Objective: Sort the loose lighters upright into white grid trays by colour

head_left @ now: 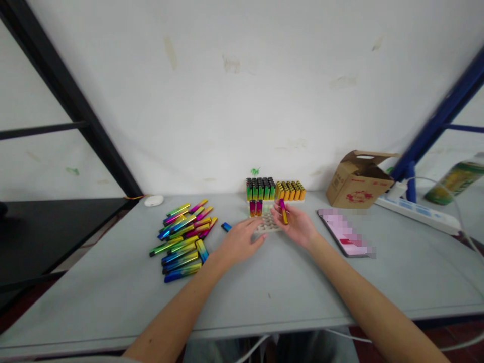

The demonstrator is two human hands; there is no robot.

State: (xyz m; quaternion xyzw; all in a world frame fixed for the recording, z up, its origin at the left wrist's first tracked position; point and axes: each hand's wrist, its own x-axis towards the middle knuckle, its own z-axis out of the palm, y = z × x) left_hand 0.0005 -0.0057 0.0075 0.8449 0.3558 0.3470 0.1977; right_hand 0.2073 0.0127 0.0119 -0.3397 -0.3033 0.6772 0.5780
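Note:
My right hand (297,224) pinches a slim, shiny magenta-and-gold tube that looks like a lighter (284,214), tilted above the right side of a white tray with holes (270,222). My left hand (242,241) is at the tray's left front, fingers stretched and thumb apart; its fingertips are near or touching the tray, I cannot tell which. Two magenta lighters (256,208) stand upright in the tray's back left. Behind it stand rows of green lighters with black tops (260,189) and rows of gold lighters (290,190). A blue lighter (226,227) lies beside my left hand.
A loose pile of multicoloured lighters (185,237) lies on the grey table (264,297) at the left. Behind it sits a small white case (154,200). On the right are a phone (346,234), an open cardboard box (357,186) and a power strip (419,214).

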